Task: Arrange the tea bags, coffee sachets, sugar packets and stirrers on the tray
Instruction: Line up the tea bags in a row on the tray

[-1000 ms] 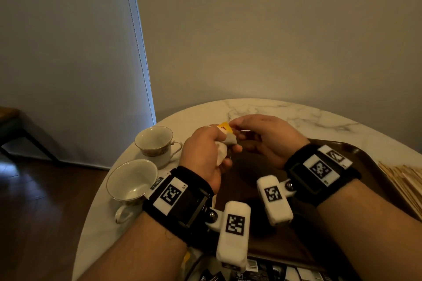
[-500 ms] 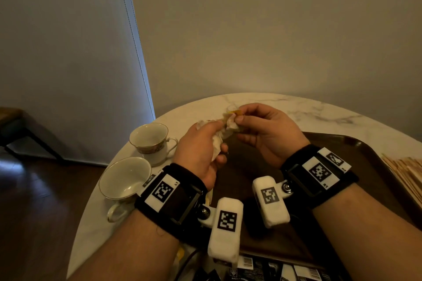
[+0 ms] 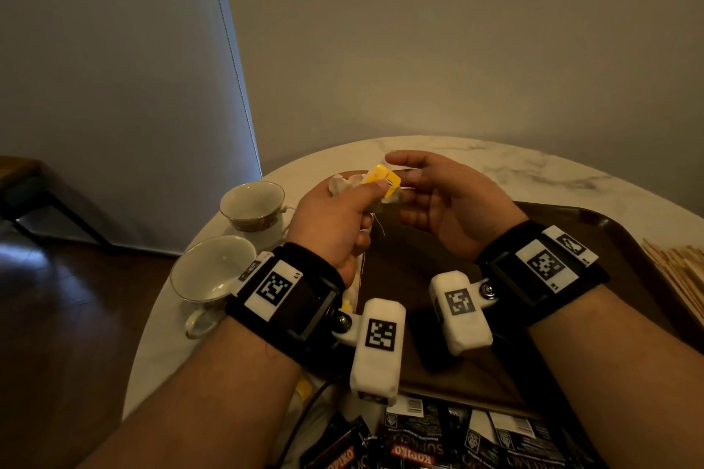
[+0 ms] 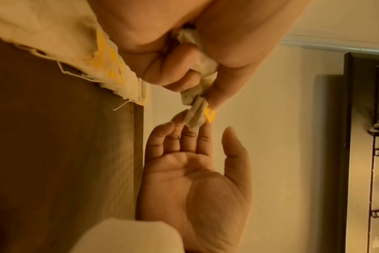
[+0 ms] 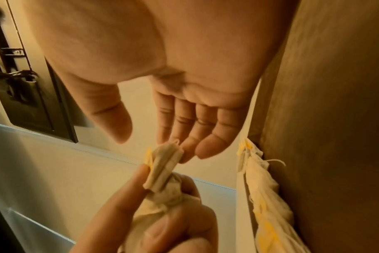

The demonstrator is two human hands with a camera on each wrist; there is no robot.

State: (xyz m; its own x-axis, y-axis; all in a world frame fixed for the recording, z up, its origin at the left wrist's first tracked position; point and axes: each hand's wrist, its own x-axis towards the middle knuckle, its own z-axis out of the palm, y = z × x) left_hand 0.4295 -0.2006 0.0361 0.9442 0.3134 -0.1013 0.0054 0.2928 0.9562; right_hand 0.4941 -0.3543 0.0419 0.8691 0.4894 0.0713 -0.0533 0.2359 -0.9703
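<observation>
Since half a second back, our right hand (image 3: 449, 202) has let go and spread open, and the yellow tag (image 3: 382, 180) now shows plainly above our left thumb. Left hand (image 3: 335, 225): fingers curled round a bunch of tea bags (image 3: 344, 182), thumb pinning the tag against the topmost bag; both wrist views confirm the pinch, with that bag's folded end (image 4: 196, 114) sticking out past the thumb tip. Right hand: palm turned toward the left, fingers straight and together, thumb apart, holding nothing; its fingertips (image 5: 208, 147) sit just at the bag's end, and we cannot tell whether they touch it. Both hands hover above the far left part of the dark brown tray (image 3: 617, 236), which lies on the round marble table (image 3: 533, 167). More tea bags (image 5: 264, 188) with yellow tags lie in a row along the tray's left edge. Black coffee sachets (image 3: 438, 438) are heaped on the near side, off the tray. Wooden stirrers (image 3: 682, 270) lie at the tray's right edge. Two teacups (image 3: 213, 270) stand on the table left of the tray.
</observation>
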